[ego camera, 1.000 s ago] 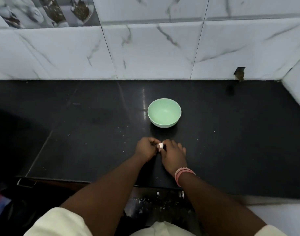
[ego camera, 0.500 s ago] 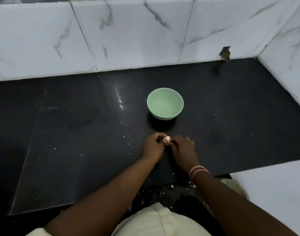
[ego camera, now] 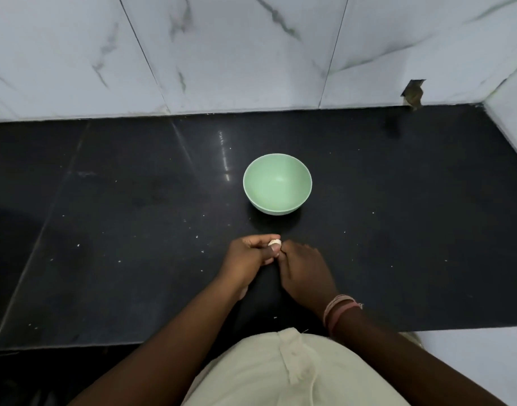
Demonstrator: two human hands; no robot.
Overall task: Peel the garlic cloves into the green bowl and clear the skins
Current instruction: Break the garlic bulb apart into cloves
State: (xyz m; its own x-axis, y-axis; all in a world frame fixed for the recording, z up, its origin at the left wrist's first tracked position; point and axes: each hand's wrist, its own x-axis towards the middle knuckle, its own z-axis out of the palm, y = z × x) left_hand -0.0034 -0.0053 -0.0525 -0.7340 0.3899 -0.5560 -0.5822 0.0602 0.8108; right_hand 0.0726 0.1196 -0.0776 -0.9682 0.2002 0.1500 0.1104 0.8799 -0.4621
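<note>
Black counter [ego camera: 398, 230], green bowl [ego camera: 277, 200], pale specks [ego camera: 197, 237]

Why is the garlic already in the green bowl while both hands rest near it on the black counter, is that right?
Not quite. In the head view the green bowl looks empty. The garlic clove is pinched between the left hand and the right hand, just in front of the bowl. The rest is right: both hands are low over the black counter.

both forearms are bare from the fingers [ego camera: 253, 241] back. behind the right hand's fingers, several thin pink and pale bands [ego camera: 339, 309] ring the wrist. a loose cream cloth garment [ego camera: 295, 373] covers the body, creased at its front.
</note>
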